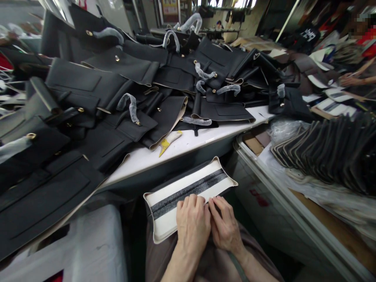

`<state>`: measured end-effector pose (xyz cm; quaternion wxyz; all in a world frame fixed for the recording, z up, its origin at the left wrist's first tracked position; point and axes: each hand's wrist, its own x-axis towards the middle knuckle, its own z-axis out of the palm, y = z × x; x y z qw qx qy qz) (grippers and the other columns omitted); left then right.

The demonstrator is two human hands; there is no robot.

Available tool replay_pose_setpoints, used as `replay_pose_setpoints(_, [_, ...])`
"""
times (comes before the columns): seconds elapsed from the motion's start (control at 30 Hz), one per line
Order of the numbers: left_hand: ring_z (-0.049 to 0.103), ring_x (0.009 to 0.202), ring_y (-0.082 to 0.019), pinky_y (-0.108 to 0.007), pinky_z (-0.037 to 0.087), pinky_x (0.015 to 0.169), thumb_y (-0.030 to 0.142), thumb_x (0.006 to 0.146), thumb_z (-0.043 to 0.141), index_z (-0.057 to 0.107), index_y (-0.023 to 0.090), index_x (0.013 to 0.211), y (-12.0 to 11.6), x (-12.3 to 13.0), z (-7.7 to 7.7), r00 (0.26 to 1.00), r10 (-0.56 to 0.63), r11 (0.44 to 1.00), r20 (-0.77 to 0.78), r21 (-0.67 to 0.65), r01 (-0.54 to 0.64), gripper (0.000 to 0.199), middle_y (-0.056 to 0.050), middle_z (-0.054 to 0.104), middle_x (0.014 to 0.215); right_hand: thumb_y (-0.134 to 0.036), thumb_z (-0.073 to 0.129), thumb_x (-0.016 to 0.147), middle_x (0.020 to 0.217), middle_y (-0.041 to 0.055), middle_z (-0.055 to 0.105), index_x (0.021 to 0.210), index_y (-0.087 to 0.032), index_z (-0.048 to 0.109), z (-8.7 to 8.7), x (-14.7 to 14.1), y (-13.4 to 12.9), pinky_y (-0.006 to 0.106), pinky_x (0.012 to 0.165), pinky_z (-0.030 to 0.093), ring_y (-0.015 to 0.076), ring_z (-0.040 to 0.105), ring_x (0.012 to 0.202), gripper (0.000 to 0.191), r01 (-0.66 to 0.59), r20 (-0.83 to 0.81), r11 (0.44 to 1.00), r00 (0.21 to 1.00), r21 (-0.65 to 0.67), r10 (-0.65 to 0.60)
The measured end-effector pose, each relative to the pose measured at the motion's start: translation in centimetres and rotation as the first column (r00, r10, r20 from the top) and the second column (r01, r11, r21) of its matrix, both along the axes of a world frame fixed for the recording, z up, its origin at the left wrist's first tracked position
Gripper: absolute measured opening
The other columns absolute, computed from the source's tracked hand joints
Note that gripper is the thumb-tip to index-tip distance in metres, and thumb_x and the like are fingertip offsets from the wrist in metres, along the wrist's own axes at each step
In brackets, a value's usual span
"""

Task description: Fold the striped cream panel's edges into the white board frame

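Across my lap lies a bag piece [164, 225], dark outside, its upper face showing white board with a black strip down the middle and pale raw edges turned up at the corners. My left hand [194, 221] is closed over its near long edge, fingertips reaching onto the black strip. Beside it, almost touching, my right hand [225, 225] pinches the same edge with thumb and fingers. What lies directly under the fingertips is hidden.
Black bag parts [117, 66] with plastic-wrapped handles are heaped on the white table [132, 164]. A yellow-and-white tool [169, 141] lies near its edge. Stacked dark pieces [326, 152] fill the right-hand surface. Another person's hand [349, 79] shows at far right.
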<state>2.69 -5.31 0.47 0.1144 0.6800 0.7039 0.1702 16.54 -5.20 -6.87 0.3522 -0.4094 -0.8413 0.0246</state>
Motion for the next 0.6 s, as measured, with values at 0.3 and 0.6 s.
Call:
replay_pose_setpoints(0.3, [0.055, 0.088, -0.022, -0.038, 0.038, 0.080, 0.022, 0.093, 0.049, 0.062, 0.023, 0.090, -3.7, -3.1, 0.3, 0.998, 0.055, 0.998, 0.023, -0.027, -0.054, 0.014, -0.002, 0.063, 0.089, -0.003, 0.048, 0.085, 0.131, 0.0208, 0.048, 0.150, -0.009, 0.029, 0.4, -1.8, -1.3, 0.055, 0.104, 0.045, 0.0327, 0.042, 0.129, 0.068, -0.066, 0.028, 0.998, 0.997, -0.013, 0.067])
replay_pose_setpoints(0.6, [0.060, 0.088, -0.020, -0.033, 0.045, 0.080, 0.019, 0.095, 0.045, 0.062, 0.022, 0.096, -4.7, -4.7, -0.3, 0.999, -0.019, 0.998, 0.045, -0.065, 0.022, 0.017, -0.003, 0.065, 0.091, -0.004, 0.049, 0.086, 0.131, 0.0193, 0.050, 0.150, -0.009, 0.029, 0.1, -2.0, -1.8, 0.055, 0.106, 0.046, 0.0310, 0.042, 0.129, 0.068, -0.080, 0.025, 0.996, 0.996, -0.032, 0.080])
